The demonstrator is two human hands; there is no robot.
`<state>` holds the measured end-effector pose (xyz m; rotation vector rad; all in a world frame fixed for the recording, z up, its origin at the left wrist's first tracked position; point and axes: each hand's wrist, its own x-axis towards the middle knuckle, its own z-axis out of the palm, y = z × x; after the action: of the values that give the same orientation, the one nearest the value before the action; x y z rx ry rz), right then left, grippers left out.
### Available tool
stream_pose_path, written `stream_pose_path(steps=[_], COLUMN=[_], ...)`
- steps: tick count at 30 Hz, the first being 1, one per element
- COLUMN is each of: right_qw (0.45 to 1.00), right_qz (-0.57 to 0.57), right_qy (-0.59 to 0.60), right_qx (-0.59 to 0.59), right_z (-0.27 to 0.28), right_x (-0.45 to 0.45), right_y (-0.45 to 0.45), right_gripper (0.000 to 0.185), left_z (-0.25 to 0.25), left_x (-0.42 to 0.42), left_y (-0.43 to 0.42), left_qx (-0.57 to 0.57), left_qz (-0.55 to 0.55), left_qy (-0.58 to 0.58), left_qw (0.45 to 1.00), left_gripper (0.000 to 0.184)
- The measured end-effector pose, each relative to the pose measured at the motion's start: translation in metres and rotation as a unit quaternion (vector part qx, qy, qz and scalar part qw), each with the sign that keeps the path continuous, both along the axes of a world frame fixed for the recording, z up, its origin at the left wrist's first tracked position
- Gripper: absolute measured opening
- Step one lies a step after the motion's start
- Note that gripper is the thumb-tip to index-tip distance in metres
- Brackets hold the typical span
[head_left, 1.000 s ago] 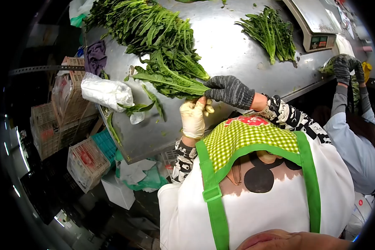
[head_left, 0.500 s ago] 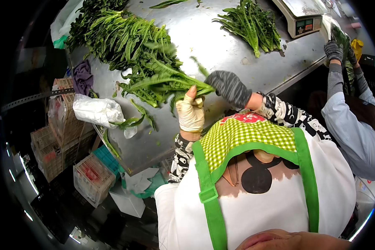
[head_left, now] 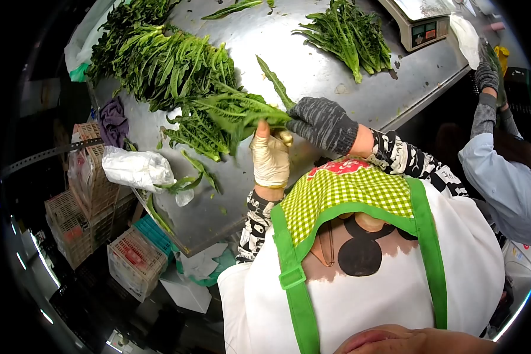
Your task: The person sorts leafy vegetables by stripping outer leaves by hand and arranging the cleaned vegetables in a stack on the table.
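Observation:
My left hand point(head_left: 269, 154), in a cream glove with the thumb tip bare, closes around a bunch of long leafy greens point(head_left: 242, 112). The leaves point left, towards the heap, and are partly blurred. My right hand point(head_left: 323, 125), in a grey knitted glove, is closed at the stem end of the bunch. A single long leaf point(head_left: 274, 79) sticks up from its fingers. Just left of my hands lies a large heap of the same greens point(head_left: 165, 65) on the metal table point(head_left: 312, 76).
A smaller pile of greens point(head_left: 354, 41) lies near a weighing scale point(head_left: 419, 26). On the left are a white plastic roll point(head_left: 138, 168), a purple cloth point(head_left: 113, 122) and stacked crates point(head_left: 76, 221). At right, a co-worker's gloved hand point(head_left: 487, 74) is beside white plastic.
The bunch has shifted slightly left and up. The single leaf at my right hand now stands out more plainly. The co-worker's hands have moved a little to the right.

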<state>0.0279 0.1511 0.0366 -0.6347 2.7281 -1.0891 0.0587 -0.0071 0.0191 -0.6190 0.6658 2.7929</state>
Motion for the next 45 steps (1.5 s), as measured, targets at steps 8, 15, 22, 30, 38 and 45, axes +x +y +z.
stream_pose_path(steps=[8, 15, 22, 30, 38, 45], right_qw=[0.862, 0.989, 0.833, 0.836, 0.79, 0.923], right_qz=[-0.095, 0.068, -0.184, -0.042, -0.171, 0.148], right_qy=[-0.403, 0.133, -0.443, -0.454, -0.506, -0.334], right_qx=[-0.292, -0.008, -0.277, -0.305, -0.3, 0.121], right_z=[-0.008, -0.023, -0.044, -0.031, -0.062, -0.006], right_x=[0.005, 0.01, -0.004, 0.0, 0.005, 0.012], right_y=[0.006, 0.006, 0.014, 0.014, 0.012, 0.013], right_gripper=[0.029, 0.02, 0.036, 0.03, 0.022, 0.031], left_z=[-0.031, -0.019, -0.024, -0.035, -0.008, -0.014], left_x=[0.003, 0.005, 0.009, 0.021, 0.025, 0.007], left_y=[-0.01, 0.004, 0.009, 0.002, 0.011, -0.12], left_qx=[-0.002, -0.086, -0.068, -0.18, -0.607, -0.412], left_qz=[-0.04, -0.003, 0.073, -0.017, 0.143, 0.282], left_qy=[-0.044, -0.096, -0.088, -0.021, 0.304, -0.072], left_qw=[0.998, 0.992, 0.991, 0.983, 0.72, 0.863], left_gripper=[0.025, 0.015, 0.022, 0.023, 0.028, 0.02])
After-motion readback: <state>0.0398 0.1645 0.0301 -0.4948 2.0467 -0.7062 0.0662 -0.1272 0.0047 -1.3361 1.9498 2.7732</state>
